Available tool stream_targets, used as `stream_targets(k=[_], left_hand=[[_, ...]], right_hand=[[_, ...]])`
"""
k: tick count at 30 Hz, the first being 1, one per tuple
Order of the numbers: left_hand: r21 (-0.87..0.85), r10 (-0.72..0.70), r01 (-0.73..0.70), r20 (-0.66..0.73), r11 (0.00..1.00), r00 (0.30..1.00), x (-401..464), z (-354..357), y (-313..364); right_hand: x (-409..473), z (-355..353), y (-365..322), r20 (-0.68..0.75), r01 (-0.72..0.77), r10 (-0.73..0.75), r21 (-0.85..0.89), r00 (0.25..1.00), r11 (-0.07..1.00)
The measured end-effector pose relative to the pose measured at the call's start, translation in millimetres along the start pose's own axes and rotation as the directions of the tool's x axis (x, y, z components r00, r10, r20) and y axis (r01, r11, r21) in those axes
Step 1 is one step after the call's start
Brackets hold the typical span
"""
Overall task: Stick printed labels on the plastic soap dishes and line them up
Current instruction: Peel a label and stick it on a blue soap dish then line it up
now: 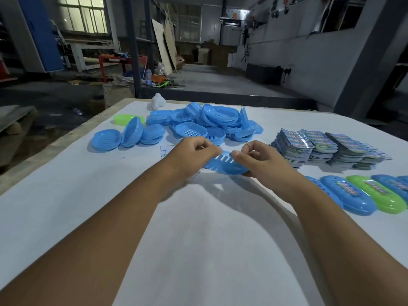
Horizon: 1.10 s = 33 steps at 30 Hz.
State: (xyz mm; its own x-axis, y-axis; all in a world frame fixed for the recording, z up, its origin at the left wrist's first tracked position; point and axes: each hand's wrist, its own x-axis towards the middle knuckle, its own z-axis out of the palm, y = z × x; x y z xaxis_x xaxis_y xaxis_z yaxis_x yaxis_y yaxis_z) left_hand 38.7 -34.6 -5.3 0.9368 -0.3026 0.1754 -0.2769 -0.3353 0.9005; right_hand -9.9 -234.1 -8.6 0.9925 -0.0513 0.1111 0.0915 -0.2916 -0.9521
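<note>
Dish: blue soap dish (224, 165) looked light, thin, slightly flexible; best held by rims.
Hands: left hand (192, 155) and right hand (260, 160) gripped its opposite ends above the bench (198, 228).

Two bare forearms reach in from the lower edge, with no sleeves, gloves, watch or rings visible. The left hand (194, 154) and right hand (262, 161) have short, unpainted fingernails.

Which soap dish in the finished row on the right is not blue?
The green oval plastic soap dish with a printed label; the labelled dishes on both sides of it in the row are blue.
</note>
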Motion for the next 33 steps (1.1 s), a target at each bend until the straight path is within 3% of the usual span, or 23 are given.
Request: stream_targets(k=[4,6,8,11,14,24,26,29,33], left_hand=[[0.103,-0.005,-0.005,0.105,0.995,0.994,-0.6,-10.0,-1.5],[0.134,-0.003,0.004,-0.008,0.991,1.000,1.3,-13.9,-1.3],[0.294,0.012,0.053,-0.216,0.954,0.976,4.0,-22.5,-2.8],[0.642,-0.011,0.216,-0.308,0.736,0.951,3.6,-37.6,-6.6],[0.740,-0.142,0.285,-0.252,0.609,0.957,-1.2,-39.8,-9.4],[0.652,-0.210,0.360,-0.299,0.668,0.931,0.9,-42.3,-8.8],[0.521,-0.191,0.329,-0.302,0.788,0.934,5.0,-42.3,-7.0],[0.164,-0.145,0.179,-0.199,0.970,0.969,7.6,-33.8,1.4],[-0.023,-0.086,0.084,-0.104,0.996,0.991,1.4,-15.6,13.8]], right_hand=[[-3.5,-7.1,2.2,0.126,0.068,-0.045,-0.185,0.991,0.980],[-3.4,-9.6,2.3,0.147,0.115,-0.068,-0.342,0.987,0.933],[-3.3,-11.2,2.1,0.166,0.131,-0.065,-0.425,0.984,0.896],[-3.4,-11.6,3.7,0.185,0.111,-0.026,-0.467,0.982,0.877],[-2.3,-10.4,4.2,0.190,0.112,-0.016,-0.502,0.982,0.857],[-1.8,-8.7,6.2,0.148,0.137,-0.070,-0.514,0.987,0.847],[-0.5,-7.3,7.1,0.105,0.155,-0.118,-0.497,0.987,0.854],[2.3,-2.9,7.2,-0.017,0.199,-0.225,-0.403,0.974,0.893],[2.1,3.2,2.8,0.003,0.183,-0.186,-0.197,0.983,0.963]])
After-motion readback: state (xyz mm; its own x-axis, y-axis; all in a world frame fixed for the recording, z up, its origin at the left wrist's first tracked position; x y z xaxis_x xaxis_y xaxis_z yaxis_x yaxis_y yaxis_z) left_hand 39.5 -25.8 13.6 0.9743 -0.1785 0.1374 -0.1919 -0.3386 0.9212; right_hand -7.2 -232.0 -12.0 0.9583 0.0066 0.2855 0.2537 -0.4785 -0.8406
